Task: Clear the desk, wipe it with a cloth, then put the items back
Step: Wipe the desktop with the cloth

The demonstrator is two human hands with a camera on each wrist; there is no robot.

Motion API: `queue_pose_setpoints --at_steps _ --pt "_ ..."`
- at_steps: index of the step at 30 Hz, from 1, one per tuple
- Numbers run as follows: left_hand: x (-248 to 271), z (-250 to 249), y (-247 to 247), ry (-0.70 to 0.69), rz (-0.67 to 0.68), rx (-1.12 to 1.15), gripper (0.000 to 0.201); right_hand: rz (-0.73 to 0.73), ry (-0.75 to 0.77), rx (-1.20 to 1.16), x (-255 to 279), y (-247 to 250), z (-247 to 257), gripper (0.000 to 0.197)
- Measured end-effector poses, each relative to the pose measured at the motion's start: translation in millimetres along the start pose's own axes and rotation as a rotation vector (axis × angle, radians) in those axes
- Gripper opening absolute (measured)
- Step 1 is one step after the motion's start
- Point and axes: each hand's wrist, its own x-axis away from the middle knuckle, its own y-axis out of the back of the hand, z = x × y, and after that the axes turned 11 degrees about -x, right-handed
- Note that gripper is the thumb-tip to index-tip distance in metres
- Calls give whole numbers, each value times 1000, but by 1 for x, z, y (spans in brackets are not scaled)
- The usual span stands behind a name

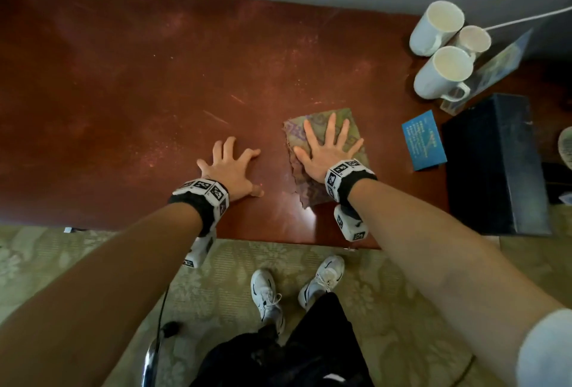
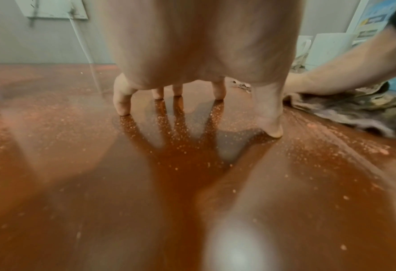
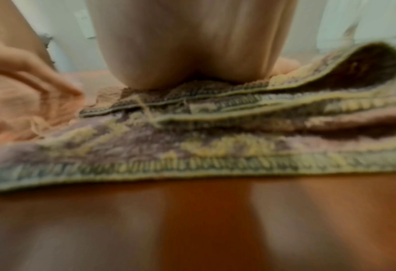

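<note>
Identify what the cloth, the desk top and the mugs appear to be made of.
Cloth: woven terry-like fabric, looped pile and stitched hem, matte. Desk top: probably lacquered wood or veneer, reddish-brown, glossy reflections. Mugs: likely glazed ceramic, smooth white sheen.

Right wrist view blurred throughout: cloth pattern smeared, right hand fingers hidden behind palm. Left wrist view: left hand cut off by top edge, near worktop out of focus. Head view: blue card print too small to read; black box and leaflet stand partly in shadow; pale object cut by right edge, unidentifiable.
</note>
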Motion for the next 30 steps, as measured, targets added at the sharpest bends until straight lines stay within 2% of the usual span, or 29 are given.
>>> queue_pose_setpoints --at_steps 3,7,11,16,20,24,27,30 --pt "1 4 0 -22 -2 -25 94 41 116 91 28 -12 -9 68" --pt "0 11 4 -51 15 -49 99 92 256 173 90 -46 -23 67" --pt "-2 15 7 -39 34 -23 104 117 251 181 114 -61 -35 66" --pt "-3 15 6 -42 36 -41 105 77 135 115 87 -48 -32 62" --pt "-6 16 5 -35 36 -54 104 -22 9 25 26 -14 -26 58" --pt "-8 14 6 -11 48 -83 105 -13 -23 -45 -27 18 -21 55" --pt "-10 13 9 -5 52 -91 105 -13 3 -32 -30 21 -26 55" --pt "-7 14 8 -10 36 -98 104 -8 10 16 -7 10 -36 55"
